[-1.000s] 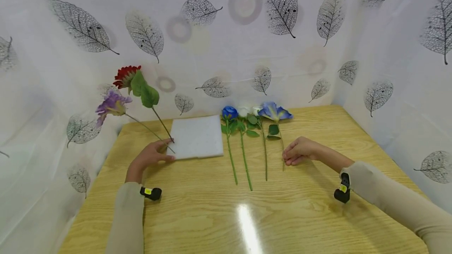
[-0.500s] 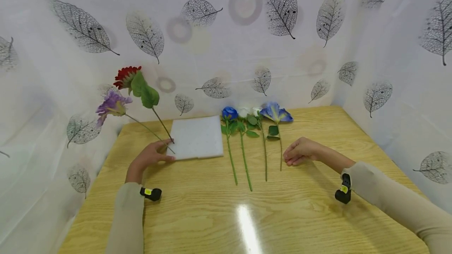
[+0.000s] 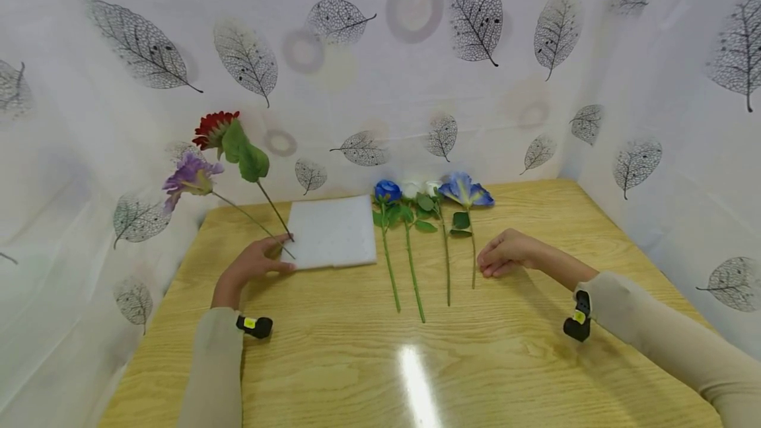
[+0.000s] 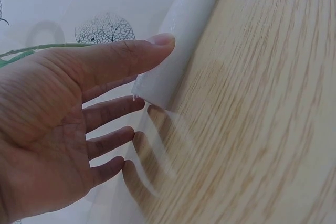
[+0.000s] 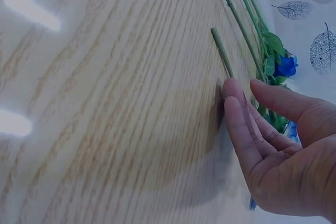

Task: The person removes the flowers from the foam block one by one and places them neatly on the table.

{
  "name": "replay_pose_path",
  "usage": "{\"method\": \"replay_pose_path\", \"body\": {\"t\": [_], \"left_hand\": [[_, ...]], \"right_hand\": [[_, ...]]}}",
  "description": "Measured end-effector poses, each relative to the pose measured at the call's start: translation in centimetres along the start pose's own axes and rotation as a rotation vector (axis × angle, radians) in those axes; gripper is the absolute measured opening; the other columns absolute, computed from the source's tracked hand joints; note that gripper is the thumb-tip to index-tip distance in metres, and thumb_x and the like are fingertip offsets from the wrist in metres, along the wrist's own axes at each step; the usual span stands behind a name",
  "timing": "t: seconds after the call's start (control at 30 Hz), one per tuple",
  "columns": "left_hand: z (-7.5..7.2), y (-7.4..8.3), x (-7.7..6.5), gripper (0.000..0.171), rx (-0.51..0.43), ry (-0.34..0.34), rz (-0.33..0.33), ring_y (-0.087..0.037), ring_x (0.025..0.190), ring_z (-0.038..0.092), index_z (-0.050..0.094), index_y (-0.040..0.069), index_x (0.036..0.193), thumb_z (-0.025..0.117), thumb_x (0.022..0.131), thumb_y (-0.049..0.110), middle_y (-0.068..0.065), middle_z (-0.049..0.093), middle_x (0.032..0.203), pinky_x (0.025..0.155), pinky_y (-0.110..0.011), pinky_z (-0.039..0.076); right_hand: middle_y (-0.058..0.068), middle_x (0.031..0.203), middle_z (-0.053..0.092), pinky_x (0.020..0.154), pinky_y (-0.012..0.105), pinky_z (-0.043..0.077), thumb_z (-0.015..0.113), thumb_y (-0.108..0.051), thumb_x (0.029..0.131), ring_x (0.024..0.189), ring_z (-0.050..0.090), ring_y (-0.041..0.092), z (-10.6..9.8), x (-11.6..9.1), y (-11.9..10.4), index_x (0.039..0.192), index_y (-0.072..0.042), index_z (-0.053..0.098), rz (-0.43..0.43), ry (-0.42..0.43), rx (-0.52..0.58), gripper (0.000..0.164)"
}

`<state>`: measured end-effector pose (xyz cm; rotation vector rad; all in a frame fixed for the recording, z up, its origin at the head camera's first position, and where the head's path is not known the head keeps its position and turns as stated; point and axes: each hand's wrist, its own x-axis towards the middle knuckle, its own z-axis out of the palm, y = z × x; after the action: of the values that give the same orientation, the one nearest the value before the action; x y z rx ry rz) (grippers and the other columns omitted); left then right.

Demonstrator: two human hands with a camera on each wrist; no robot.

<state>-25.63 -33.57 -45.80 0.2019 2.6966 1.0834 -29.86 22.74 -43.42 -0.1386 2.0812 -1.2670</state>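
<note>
At the left edge of a white foam block [image 3: 333, 231] is my left hand [image 3: 254, 261], its thumb lying along the corner in the left wrist view and its fingers spread against the side. A red flower [image 3: 215, 129] and a purple flower [image 3: 191, 176] lean left, their stems meeting the block near that hand. My right hand [image 3: 510, 255] hovers just right of the stem [image 5: 222, 51] of a blue-purple iris-like flower [image 3: 466, 191]. In the right wrist view its thumb is apart from the bent fingers, and the stem passes behind them.
Left of the iris lie a blue rose [image 3: 388, 191] and two white roses [image 3: 411, 189], stems toward the front of the wooden table [image 3: 333, 355]. A white curtain [image 3: 380, 71] printed with leaves encloses the back and sides.
My right hand has let go of the iris stem, whose lower end has shifted slightly left, away from the fingers. The left hand and the foam block have stayed put.
</note>
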Motion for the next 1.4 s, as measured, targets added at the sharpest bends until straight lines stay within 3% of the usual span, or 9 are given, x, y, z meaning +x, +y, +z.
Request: {"method": "replay_pose_path", "body": {"t": [0.27,0.57,0.77,0.9,1.13,1.4], "left_hand": [[-0.1,-0.3,-0.3,0.085,0.002,0.01,0.008,-0.052,0.15,0.023,0.04,0.005,0.156,0.082,0.088,0.033,-0.029,0.031,0.162,0.121,-0.067,0.023],[-0.1,-0.7,-0.4,0.083,0.008,0.014,0.014,-0.051,0.15,0.025,0.042,0.007,0.156,0.081,0.088,0.032,-0.028,0.032,0.162,0.121,-0.066,0.023],[-0.2,-0.9,-0.4,0.084,0.003,0.02,0.018,-0.051,0.15,0.025,0.042,0.008,0.156,0.082,0.087,0.034,-0.028,0.033,0.161,0.121,-0.066,0.023],[-0.1,-0.9,-0.3,0.084,-0.014,0.016,0.024,-0.05,0.15,0.026,0.042,0.009,0.156,0.082,0.087,0.034,-0.027,0.033,0.162,0.121,-0.066,0.023],[0.2,-0.7,0.0,0.083,-0.025,0.018,0.026,-0.048,0.151,0.026,0.043,0.011,0.156,0.082,0.087,0.034,-0.025,0.034,0.162,0.123,-0.063,0.023],[0.0,-0.4,0.2,0.081,0.003,0.037,0.039,-0.047,0.149,0.031,0.045,0.008,0.154,0.082,0.087,0.032,-0.025,0.039,0.16,0.122,-0.062,0.025]], "right_hand": [[0.008,0.088,0.078,0.079,0.033,0.064,0.065,-0.005,0.096,0.079,0.076,0.015,0.2,0.8,-1.6,0.118,0.016,0.066,-0.062,-0.006,-0.052,0.03],[0.01,0.102,0.077,0.094,0.046,0.06,0.065,-0.009,0.099,0.091,0.076,0.019,2.2,3.9,-4.4,0.128,0.015,0.061,-0.186,-0.035,-0.062,0.038],[0.023,0.111,0.074,0.098,0.054,0.056,0.069,-0.012,0.098,0.097,0.075,0.03,5.7,6.1,-7.9,0.127,0.013,0.063,-0.29,-0.044,-0.037,0.039],[0.021,0.107,0.076,0.098,0.058,0.055,0.071,-0.013,0.096,0.099,0.074,0.035,8.4,7.9,-10.2,0.124,0.01,0.066,-0.366,-0.054,-0.016,0.036],[0.009,0.098,0.078,0.097,0.062,0.053,0.069,-0.007,0.097,0.088,0.076,0.02,12.9,9.9,-13.9,0.117,0.008,0.07,-0.511,-0.115,-0.02,0.026],[0.017,0.099,0.078,0.092,0.057,0.058,0.072,-0.01,0.095,0.085,0.076,0.02,17.5,12.2,-16.9,0.113,0.005,0.073,-0.592,-0.122,-0.1,0.024]]}}
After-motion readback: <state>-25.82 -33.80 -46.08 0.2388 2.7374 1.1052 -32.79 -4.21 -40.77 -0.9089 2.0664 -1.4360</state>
